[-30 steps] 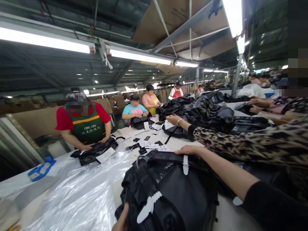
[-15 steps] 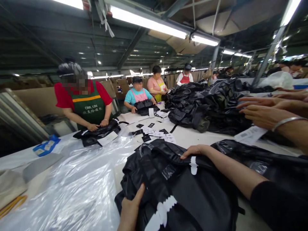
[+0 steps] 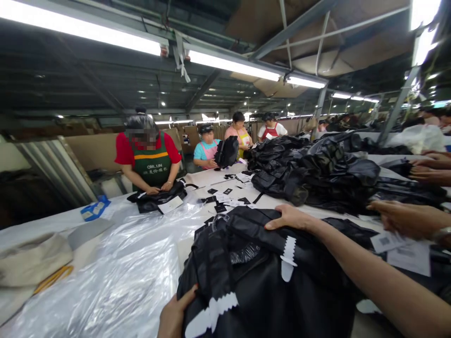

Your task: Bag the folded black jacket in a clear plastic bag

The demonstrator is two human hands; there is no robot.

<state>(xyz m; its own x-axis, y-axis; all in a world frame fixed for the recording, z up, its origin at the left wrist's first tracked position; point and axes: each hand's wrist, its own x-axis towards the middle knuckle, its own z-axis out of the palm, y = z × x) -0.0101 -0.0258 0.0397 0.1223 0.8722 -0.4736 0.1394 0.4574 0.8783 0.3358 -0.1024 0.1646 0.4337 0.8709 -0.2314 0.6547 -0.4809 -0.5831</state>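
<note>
While both hands are pressing on a black backpack (image 3: 268,281) lying on the white table (image 3: 282,203), the right hand (image 3: 289,218) is resting flat on the bag's far top edge, its fingers (image 3: 273,224) lying close together and curling slightly over the black fabric — nothing is being pinched there. Just below those fingers a white serrated paper strip (image 3: 288,256) is sticking to the bag's face. The left hand (image 3: 172,317) is gripping the near left corner, its thumb (image 3: 186,296) pressing against the side of the bag; the rest of its fingers are lying out of frame, so their spread cannot be told. Just right of that thumb a second white serrated strip (image 3: 211,315) is lying across the black surface. Left of the left hand, clear plastic sheeting (image 3: 116,277) is spreading over the table. Beyond the right fingertips, small black and white tags (image 3: 229,201) are lying scattered, and farther off a heap of black bags (image 3: 317,173) is piling up. Across the table a person in a green apron (image 3: 152,166) is holding down another black bag (image 3: 158,199), and a co-worker's hand (image 3: 401,218) is reaching in at the right — well apart from the backpack.
</note>
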